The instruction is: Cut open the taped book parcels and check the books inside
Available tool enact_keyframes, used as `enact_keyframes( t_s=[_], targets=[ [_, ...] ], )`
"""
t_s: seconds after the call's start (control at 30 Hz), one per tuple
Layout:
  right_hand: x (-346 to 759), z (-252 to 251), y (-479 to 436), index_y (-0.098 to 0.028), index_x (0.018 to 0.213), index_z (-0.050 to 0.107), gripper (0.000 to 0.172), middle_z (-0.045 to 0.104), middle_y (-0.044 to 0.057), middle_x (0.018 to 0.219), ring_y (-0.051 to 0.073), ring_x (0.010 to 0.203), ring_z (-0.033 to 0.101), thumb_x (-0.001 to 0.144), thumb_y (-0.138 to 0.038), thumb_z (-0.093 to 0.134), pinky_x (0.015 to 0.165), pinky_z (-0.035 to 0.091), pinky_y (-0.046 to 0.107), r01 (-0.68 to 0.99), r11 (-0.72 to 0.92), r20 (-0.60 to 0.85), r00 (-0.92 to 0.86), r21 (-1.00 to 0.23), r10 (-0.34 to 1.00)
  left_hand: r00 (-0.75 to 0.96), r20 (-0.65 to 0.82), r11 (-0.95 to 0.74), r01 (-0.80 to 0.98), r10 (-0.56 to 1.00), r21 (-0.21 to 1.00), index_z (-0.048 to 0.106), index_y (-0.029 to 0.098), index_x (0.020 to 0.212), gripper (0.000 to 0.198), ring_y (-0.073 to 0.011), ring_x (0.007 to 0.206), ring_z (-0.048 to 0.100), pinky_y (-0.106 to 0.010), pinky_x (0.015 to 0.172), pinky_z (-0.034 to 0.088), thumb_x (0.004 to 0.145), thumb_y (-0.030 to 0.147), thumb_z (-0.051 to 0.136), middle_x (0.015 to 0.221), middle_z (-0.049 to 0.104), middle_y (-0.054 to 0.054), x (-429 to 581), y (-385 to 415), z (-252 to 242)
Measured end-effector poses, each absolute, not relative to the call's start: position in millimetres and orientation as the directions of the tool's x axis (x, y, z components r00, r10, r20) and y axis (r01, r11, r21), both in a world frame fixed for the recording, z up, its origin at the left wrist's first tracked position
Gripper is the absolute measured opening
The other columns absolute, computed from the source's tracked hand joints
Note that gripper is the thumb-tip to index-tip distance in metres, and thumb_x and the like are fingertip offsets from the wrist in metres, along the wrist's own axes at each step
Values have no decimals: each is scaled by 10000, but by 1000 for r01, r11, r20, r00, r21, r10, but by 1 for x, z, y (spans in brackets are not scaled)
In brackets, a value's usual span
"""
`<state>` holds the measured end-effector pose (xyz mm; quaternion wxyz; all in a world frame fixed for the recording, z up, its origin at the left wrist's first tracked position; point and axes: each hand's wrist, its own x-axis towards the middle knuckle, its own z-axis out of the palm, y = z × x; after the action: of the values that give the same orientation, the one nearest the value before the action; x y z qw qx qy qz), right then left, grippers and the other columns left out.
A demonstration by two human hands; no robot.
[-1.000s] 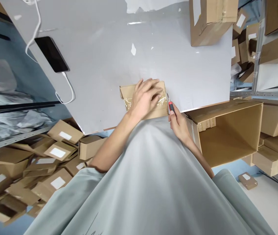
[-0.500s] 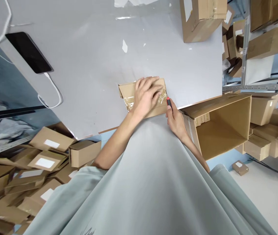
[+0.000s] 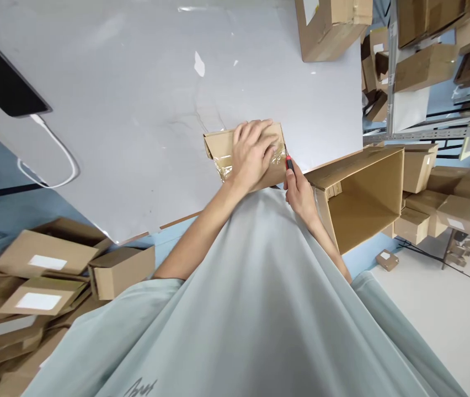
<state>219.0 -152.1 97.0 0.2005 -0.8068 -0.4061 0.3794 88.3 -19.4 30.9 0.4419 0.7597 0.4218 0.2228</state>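
A small cardboard box [image 3: 222, 144] with shiny clear tape across it lies at the table's near edge, against my shirt. My left hand [image 3: 252, 151] rests on top of the box, fingers spread and slightly bent over its surface. In my right hand [image 3: 300, 190] is a utility knife [image 3: 289, 164] with a red and black handle, gripped with the fingers closed. Its thin blade points away from me along the box's right edge. Whether the blade is in the tape or just beside it, I cannot tell.
On the grey table [image 3: 135, 110] are a phone [image 3: 3, 77] with a white cable and a taped carton [image 3: 332, 33]. A large open carton [image 3: 365, 204] stands at the right. Boxes [image 3: 44, 253] pile up at lower left; shelves [image 3: 392, 82] with cartons stand beyond the right side.
The view has shifted, so the phone and surroundings sit farther left. The knife stays at the box's right edge, its blade showing more along it. My left hand stays on the box.
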Motion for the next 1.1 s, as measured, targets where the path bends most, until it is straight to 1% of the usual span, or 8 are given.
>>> enact_keyframes(
  t_s=[0.2,0.33,0.43,0.6,0.8,0.93,1.03,1.1],
  targets=[
    [219,99,-148,-291,1649,576,731,807,110,1279,289,1126,800,1179,-752,259,1056,611,474,531,-604,-449,404,-594,797,534,-53,-200,405,843,892,757,385,1421,402,-363,1657,480,-656,1429,246,1128,514,514,1733,615,-22,88,-20,32],
    [221,102,-137,-273,1668,564,684,829,145,1279,388,1151,802,1182,-698,337,1074,595,583,574,-647,-481,436,-502,761,538,-61,-197,408,840,891,755,394,1421,402,-350,1656,484,-621,1437,239,1132,513,503,1740,607,-14,88,-20,34],
    [220,104,-139,-230,1686,543,702,844,173,1207,446,1149,801,1173,-680,379,1066,584,638,586,-659,-491,447,-471,748,536,-62,-191,402,842,895,739,405,1453,417,-358,1651,486,-635,1432,245,1127,520,507,1735,612,-13,89,-20,34],
    [214,104,-168,-216,1648,573,672,843,150,1076,436,1129,814,1173,-664,411,1046,600,606,550,-678,-486,474,-487,734,521,-42,-198,396,852,896,729,404,1482,438,-373,1635,497,-671,1422,249,1128,551,516,1710,638,-25,90,-23,32],
    [214,107,-174,-239,1649,579,679,841,145,1080,429,1084,820,1175,-680,374,1011,620,597,544,-664,-499,440,-513,746,546,-8,-278,439,838,854,766,420,1407,477,-371,1637,501,-694,1396,280,1155,653,435,1726,620,-22,89,-24,27],
    [212,122,-169,-216,1695,550,718,839,154,1080,427,1047,826,1181,-678,355,1006,622,599,559,-661,-518,419,-501,746,544,-22,-265,444,839,856,735,421,1445,480,-375,1672,459,-703,1413,240,1128,691,496,1761,584,-23,88,-24,26],
    [212,126,-161,-254,1729,518,699,832,123,1064,396,1044,829,1189,-665,347,1030,623,581,550,-626,-491,392,-553,778,548,-45,-247,447,835,860,723,422,1455,469,-374,1699,421,-698,1428,205,1116,683,531,1791,549,-20,89,-25,24],
    [214,120,-152,-227,1742,505,726,825,131,1050,406,1067,822,1188,-666,341,1054,613,608,559,-607,-478,378,-565,793,540,-45,-247,456,841,855,730,424,1450,455,-356,1690,441,-681,1431,215,1140,652,488,1781,562,-19,89,-25,24]
  ],
)
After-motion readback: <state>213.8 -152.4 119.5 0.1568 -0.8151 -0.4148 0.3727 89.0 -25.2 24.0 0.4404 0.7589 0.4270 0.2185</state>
